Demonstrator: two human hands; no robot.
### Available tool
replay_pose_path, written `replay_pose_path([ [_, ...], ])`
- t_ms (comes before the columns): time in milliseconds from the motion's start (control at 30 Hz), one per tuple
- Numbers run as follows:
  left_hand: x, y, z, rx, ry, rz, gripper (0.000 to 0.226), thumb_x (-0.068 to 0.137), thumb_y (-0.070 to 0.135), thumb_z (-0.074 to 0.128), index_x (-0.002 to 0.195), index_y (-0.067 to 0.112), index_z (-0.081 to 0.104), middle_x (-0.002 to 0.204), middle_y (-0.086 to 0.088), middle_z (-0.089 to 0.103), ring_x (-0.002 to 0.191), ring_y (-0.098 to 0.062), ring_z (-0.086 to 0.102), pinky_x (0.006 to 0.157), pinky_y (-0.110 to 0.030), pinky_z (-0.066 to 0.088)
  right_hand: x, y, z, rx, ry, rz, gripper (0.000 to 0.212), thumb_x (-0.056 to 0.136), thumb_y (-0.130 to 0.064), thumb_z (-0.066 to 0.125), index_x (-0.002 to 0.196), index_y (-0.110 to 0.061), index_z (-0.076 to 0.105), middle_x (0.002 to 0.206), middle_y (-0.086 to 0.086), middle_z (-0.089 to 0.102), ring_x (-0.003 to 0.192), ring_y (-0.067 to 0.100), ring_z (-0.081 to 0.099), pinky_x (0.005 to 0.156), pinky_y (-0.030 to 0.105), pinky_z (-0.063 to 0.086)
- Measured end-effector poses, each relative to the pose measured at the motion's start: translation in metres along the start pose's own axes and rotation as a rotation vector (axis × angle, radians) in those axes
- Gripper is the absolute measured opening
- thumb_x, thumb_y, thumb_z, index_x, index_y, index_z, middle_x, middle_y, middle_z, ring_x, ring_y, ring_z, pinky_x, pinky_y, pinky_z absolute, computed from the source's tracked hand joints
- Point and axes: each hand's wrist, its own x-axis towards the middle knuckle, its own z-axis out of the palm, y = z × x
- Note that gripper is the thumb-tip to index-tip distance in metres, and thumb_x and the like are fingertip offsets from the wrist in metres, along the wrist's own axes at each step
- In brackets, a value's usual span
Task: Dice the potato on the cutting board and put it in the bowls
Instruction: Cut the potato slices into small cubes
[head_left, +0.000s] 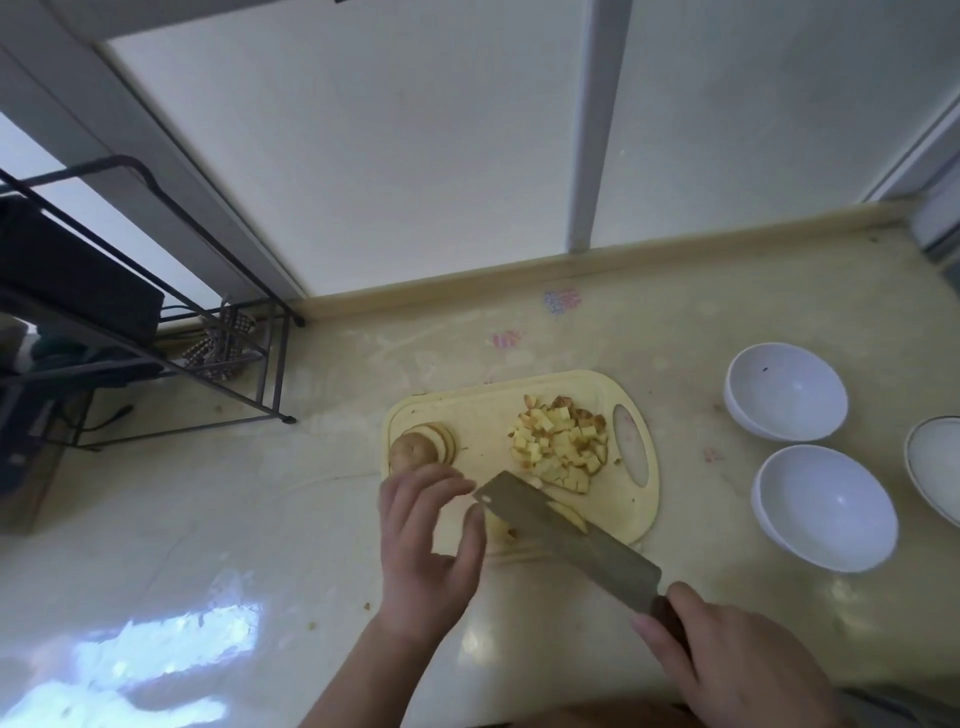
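While the worktop (260, 519) spreads pale and glossy all round me, the dicing is only partly done, and I judge I am in the middle of the cutting step. The cutting board (478, 410) lies at the centre, its handle hole toward three o'clock. Well apart from it, out at three o'clock, stand the bowls: the far bowl (785, 391), the near bowl (826, 508) just beside it toward me, and the rim of a third bowl (932, 462) at the frame's edge. As far as I can see, none holds any potato yet.

My right hand (727, 660), at five o'clock of the board, is curled round the handle of the cleaver (566, 540), whose blade slants over the board's near edge, its tip pointing toward eleven o'clock. My left hand (428, 540) is at the board's seven o'clock corner with fingers relaxed and spread, holding nothing; the thumb is close by the blade tip, though I cannot tell whether it touches.

On the board, the heap of diced potato (558, 444) sits at the three o'clock end beside the hole. The uncut potato end (413, 451), with a few slices (445, 439) leaning against it, waits at nine o'clock. A slice or two seems to lie under the blade, mostly hidden.

Next, I think, my left hand must steady the slices, fingertips tucked back from the edge, so the cleaver can cut strips and then cubes, before anything goes to the bowls.
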Motion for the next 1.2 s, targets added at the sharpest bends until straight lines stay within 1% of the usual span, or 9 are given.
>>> replay_pose_path([
  [133,0.023,0.009,0.005,0.176,-0.662,0.116,0.028,0.090,0.033,0.066,0.116,0.023,0.070,0.114,0.008,0.067,0.107,-0.013,0.058,0.090,-0.031,0.048,0.004,-0.002,0.004,-0.129,0.288,-0.194,0.084,0.101,-0.065,0.007,0.059,-0.017,0.061,0.032,0.005,0.048,0.018,0.019,0.042,0.036,0.023,0.012],
  [267,0.026,0.000,0.016,0.363,-0.977,0.105,0.041,0.092,0.050,0.043,0.115,0.028,0.070,0.110,0.009,0.066,0.101,-0.018,0.055,0.085,-0.035,0.046,0.004,-0.005,0.007,-0.173,0.342,-0.291,0.084,0.101,-0.064,0.007,0.056,-0.018,0.060,0.031,0.004,0.046,0.017,0.017,0.040,0.028,0.022,0.016],
  [467,0.025,-0.015,0.021,0.279,-1.039,0.093,0.052,0.087,0.052,0.029,0.100,0.027,0.073,0.098,0.009,0.064,0.094,-0.015,0.050,0.083,-0.033,0.040,0.002,-0.005,0.017,-0.209,0.381,-0.345,0.087,0.102,-0.062,0.007,0.055,-0.017,0.064,0.034,0.004,0.049,0.020,0.017,0.043,0.023,0.027,0.035],
  [667,0.042,-0.046,0.041,0.297,-0.876,0.172,0.022,0.088,0.033,0.057,0.090,0.024,0.077,0.090,0.005,0.066,0.080,-0.023,0.057,0.067,-0.037,0.048,-0.007,0.012,0.033,-0.208,0.303,-0.285,0.087,0.097,-0.074,0.008,0.062,-0.021,0.067,0.043,0.005,0.062,0.030,0.018,0.058,0.025,0.030,0.045],
  [733,0.044,-0.047,0.047,0.300,-0.888,0.211,0.017,0.084,0.030,0.063,0.090,0.025,0.079,0.091,0.003,0.068,0.080,-0.026,0.060,0.066,-0.037,0.048,-0.008,0.019,0.040,-0.234,0.244,-0.241,0.088,0.096,-0.075,0.008,0.063,-0.020,0.068,0.047,0.013,0.065,0.033,0.025,0.062,0.034,0.044,0.054],
  [833,0.046,-0.047,0.049,0.301,-0.889,0.256,0.017,0.081,0.027,0.065,0.088,0.026,0.080,0.087,0.004,0.069,0.076,-0.024,0.061,0.065,-0.032,0.048,-0.010,0.027,0.047,-0.267,0.218,-0.223,0.087,0.096,-0.076,0.010,0.069,-0.020,0.071,0.050,0.012,0.067,0.036,0.028,0.064,0.114,0.062,0.038],
  [867,0.046,-0.047,0.049,0.305,-0.891,0.271,0.017,0.081,0.026,0.065,0.088,0.026,0.080,0.086,0.005,0.069,0.075,-0.023,0.062,0.065,-0.031,0.048,-0.010,0.028,0.046,-0.255,0.209,-0.229,0.085,0.096,-0.076,0.011,0.070,-0.021,0.070,0.050,0.010,0.067,0.037,0.026,0.064,0.115,0.059,0.039],
  [967,0.047,-0.052,0.049,0.312,-0.931,0.325,0.025,0.088,0.025,0.056,0.096,0.024,0.079,0.093,0.003,0.068,0.082,-0.023,0.061,0.067,-0.034,0.051,-0.009,0.028,0.040,-0.199,0.244,-0.226,0.084,0.097,-0.075,0.009,0.062,-0.025,0.067,0.046,0.005,0.065,0.034,0.021,0.062,0.034,0.039,0.054],
  [1200,0.065,-0.063,0.028,0.450,-1.105,0.659,0.049,0.099,0.039,0.041,0.142,0.018,0.054,0.133,-0.001,0.056,0.109,-0.023,0.053,0.088,-0.038,0.050,-0.016,0.037,0.030,-0.154,0.205,-0.163,0.064,0.097,-0.075,0.010,0.087,-0.026,0.050,0.057,0.007,0.072,0.045,0.028,0.070,0.039,0.045,0.058],
])
